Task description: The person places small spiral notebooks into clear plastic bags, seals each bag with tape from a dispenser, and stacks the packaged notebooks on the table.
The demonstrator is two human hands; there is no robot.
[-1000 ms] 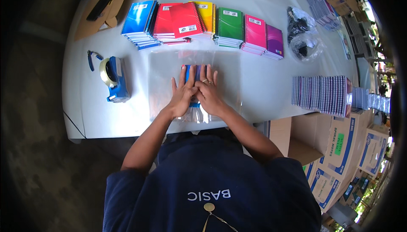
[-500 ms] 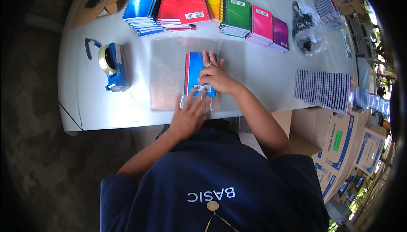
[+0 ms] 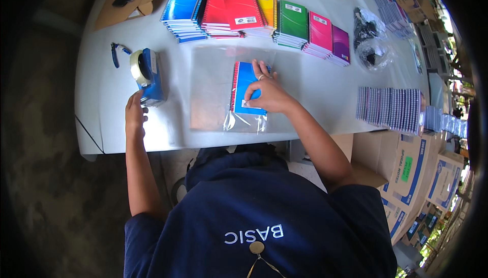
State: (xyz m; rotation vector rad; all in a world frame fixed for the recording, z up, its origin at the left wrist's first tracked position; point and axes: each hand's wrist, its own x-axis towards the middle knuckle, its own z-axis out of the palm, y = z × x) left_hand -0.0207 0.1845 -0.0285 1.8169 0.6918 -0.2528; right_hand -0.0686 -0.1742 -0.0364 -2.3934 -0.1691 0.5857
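Note:
A blue spiral notebook (image 3: pixel 245 81) with a red coil lies in front of me inside or under clear plastic film (image 3: pixel 245 123). The loose end of the film juts toward the table's front edge. My right hand (image 3: pixel 268 92) presses on the notebook, thumb and forefinger bent together near its lower label, the other fingers stretched toward its upper right. At the left stands a blue tape dispenser (image 3: pixel 152 82) with a roll of clear tape (image 3: pixel 137 68). My left hand (image 3: pixel 134 113) is at its near end, fingers partly bent and apart; whether they touch the tape end is unclear.
Under the notebook lies a clear sheet (image 3: pixel 206 105). Behind stand stacks of blue (image 3: pixel 184 3), red (image 3: pixel 216 11), yellow, green (image 3: pixel 291 23), pink and purple notebooks. Snips (image 3: pixel 116 54) lie beyond the dispenser. Notebooks (image 3: pixel 389 107) stand in a row at right, above cartons (image 3: pixel 406 168).
My left hand has left the film at the notebook's lower end and moved left to the tape dispenser. My right hand stays on the notebook. The view has shifted slightly.

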